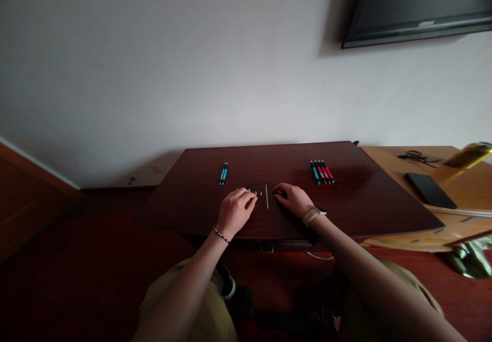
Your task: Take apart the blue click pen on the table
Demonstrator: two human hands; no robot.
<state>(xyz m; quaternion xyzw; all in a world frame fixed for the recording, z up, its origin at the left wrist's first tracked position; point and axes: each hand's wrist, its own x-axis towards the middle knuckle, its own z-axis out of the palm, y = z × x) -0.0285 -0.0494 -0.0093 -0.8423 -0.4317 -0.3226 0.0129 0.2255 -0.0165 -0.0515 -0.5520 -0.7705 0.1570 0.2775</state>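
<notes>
My left hand [236, 206] rests low over the dark table, its fingers closed around a mostly covered teal pen barrel [248, 189]. Just right of those fingertips lie two small whitish pieces [261, 194], too small to name. A thin white pen refill [266, 196] lies lengthwise between the hands. My right hand [294, 198] is on the other side of the refill, fingers curled and pinched together near the tabletop. Whatever sits between these fingertips is small and dark, and I cannot make it out.
Two blue pens [223, 173] lie at the table's left. Several blue, pink and red pens [322, 172] form a row at the right. Beside the dark table [269, 160], a lighter desk [388, 165] holds a black phone [430, 190], a cable [417, 156] and a yellow can [469, 155].
</notes>
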